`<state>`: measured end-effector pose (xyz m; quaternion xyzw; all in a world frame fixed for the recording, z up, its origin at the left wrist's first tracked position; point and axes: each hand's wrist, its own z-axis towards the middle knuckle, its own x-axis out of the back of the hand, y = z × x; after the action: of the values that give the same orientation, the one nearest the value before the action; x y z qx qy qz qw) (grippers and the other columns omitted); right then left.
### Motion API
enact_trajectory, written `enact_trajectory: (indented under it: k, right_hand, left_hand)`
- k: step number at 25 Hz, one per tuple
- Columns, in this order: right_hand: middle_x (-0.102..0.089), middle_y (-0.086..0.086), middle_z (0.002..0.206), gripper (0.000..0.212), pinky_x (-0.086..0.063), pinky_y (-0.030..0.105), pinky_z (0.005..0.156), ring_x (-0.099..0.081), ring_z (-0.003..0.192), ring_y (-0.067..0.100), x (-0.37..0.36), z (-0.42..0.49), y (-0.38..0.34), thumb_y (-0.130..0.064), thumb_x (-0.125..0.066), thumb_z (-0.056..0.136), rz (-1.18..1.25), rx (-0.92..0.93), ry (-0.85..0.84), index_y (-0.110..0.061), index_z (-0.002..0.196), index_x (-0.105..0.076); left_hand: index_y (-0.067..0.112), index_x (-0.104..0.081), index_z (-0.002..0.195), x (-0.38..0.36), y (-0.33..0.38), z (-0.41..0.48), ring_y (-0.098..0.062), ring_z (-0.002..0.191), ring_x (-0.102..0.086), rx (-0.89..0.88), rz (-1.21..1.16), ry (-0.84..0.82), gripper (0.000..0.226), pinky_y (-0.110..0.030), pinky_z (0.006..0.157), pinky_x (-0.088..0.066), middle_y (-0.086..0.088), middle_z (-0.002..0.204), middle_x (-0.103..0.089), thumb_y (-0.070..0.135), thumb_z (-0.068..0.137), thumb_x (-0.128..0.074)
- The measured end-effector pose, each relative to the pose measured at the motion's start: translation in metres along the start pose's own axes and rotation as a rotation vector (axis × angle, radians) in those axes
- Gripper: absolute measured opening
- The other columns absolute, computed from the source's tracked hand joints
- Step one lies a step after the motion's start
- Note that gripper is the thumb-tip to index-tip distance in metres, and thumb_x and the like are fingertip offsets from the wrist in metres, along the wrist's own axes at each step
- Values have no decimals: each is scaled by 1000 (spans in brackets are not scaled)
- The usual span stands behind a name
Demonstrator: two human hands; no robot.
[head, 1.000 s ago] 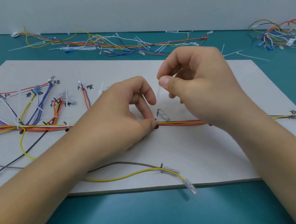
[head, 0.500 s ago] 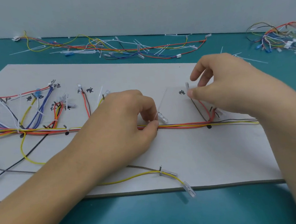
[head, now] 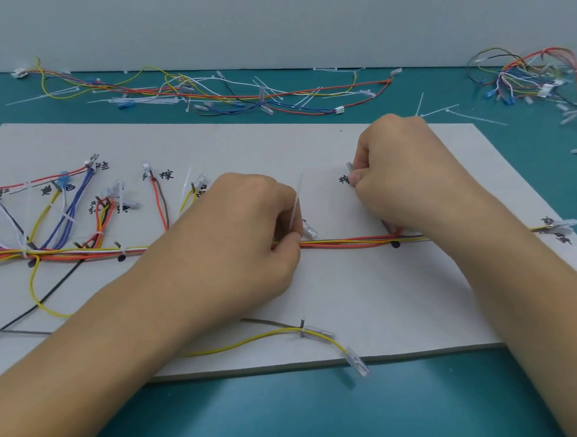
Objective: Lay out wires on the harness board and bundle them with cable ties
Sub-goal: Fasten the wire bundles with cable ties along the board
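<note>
Loose wires (head: 203, 94) litter the teal table (head: 294, 416) behind a grey harness board (head: 354, 299), with another tangle (head: 536, 78) at far right. A yellow wire (head: 271, 335) trails over the board's front edge. The left hand (head: 234, 242) pinches the wire bundle (head: 347, 242) where a cable tie (head: 294, 204) stands upright. Nearby, the right hand (head: 403, 176) pinches a branch terminal (head: 349, 166) above the bundle.

teal tabletop (head: 294, 419); pale grey wall (head: 266, 15) along its far edge.

Both bare: left hand (head: 240, 228) and right hand (head: 403, 176). Forearms (head: 125, 349) behind the fingers (head: 272, 199) bare too, right to edge of view.
</note>
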<state>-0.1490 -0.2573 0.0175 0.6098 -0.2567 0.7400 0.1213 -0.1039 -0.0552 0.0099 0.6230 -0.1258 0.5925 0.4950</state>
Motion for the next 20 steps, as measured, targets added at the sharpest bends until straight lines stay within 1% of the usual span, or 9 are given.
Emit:
enact_trajectory:
  k: [3, 5, 6, 9, 12, 14, 16, 17, 20]
  right_hand:
    - [-64, 15, 99, 8, -55, 38, 78, -60, 96, 36, -1, 0, -3, -13, -67, 89, -42, 5, -3, -7, 95, -67]
    - [-64, 16, 100, 9, -55, 39, 79, -59, 100, 36, -1, 0, -4, -13, -66, 89, -55, 15, -2, -7, 95, -68]
    - [-65, 16, 100, 9, -55, 39, 79, -59, 100, 36, -1, 1, -4, -13, -66, 89, -56, 16, 0, -7, 95, -68]
    - [-64, 16, 102, 10, -51, 36, 76, -57, 102, 35, -2, 3, -3, -13, -65, 88, -53, 18, 15, -7, 96, -68]
    - [-64, 16, 102, 11, -46, 34, 74, -56, 104, 35, -5, 3, -2, -14, -65, 89, -32, 25, 37, -7, 97, -68]
    - [-64, 15, 102, 12, -43, 33, 74, -56, 105, 34, -6, 2, -1, -15, -66, 90, -10, 20, 44, -7, 99, -68]
    - [-62, 13, 98, 12, -40, 32, 73, -56, 104, 33, -6, 2, -2, -15, -65, 90, -5, 31, 39, -8, 99, -69]
    - [-62, 13, 97, 12, -39, 32, 72, -57, 103, 33, -6, 2, -3, -14, -65, 90, -2, 37, 40, -8, 100, -70]
    - [-63, 13, 96, 15, -38, 31, 71, -58, 96, 35, -9, 3, -15, -13, -66, 87, 6, 84, 41, -9, 101, -70]
  left_hand:
    - [23, -73, 79, 1, -1, 2, 0, 68, -54, -12, -17, -3, 10, -19, 61, -43, 12, 67, -60, 18, 85, -66]
    - [22, -73, 80, 1, -2, 2, -1, 69, -54, -30, -7, -11, 10, -22, 62, -42, 12, 67, -60, 18, 85, -66]
    - [22, -73, 80, 1, -2, 3, -1, 68, -53, -40, -2, -16, 9, -21, 62, -41, 12, 66, -59, 18, 85, -66]
    - [23, -73, 77, 3, -3, 4, 3, 62, -51, -55, 11, -29, 9, -10, 56, -34, 16, 56, -51, 20, 83, -67]
    - [25, -73, 75, 5, -6, 5, 13, 68, -52, -57, 8, -32, 10, -9, 56, -34, 17, 51, -49, 21, 82, -67]
    - [25, -72, 74, 6, -5, 6, 14, 69, -53, -70, -8, -58, 11, -8, 58, -36, 19, 53, -55, 20, 82, -67]
    - [24, -71, 73, 7, -2, 7, 11, 66, -55, -82, -18, -82, 12, -5, 61, -38, 32, 63, -59, 18, 81, -66]
    - [23, -71, 72, 8, -2, 8, 10, 65, -56, -86, -15, -89, 12, -5, 60, -38, 34, 64, -59, 17, 81, -67]
    - [26, -70, 68, 17, -12, 5, 3, 63, -59, -58, 17, -116, 12, -9, 56, -41, 26, 65, -63, 20, 78, -68]
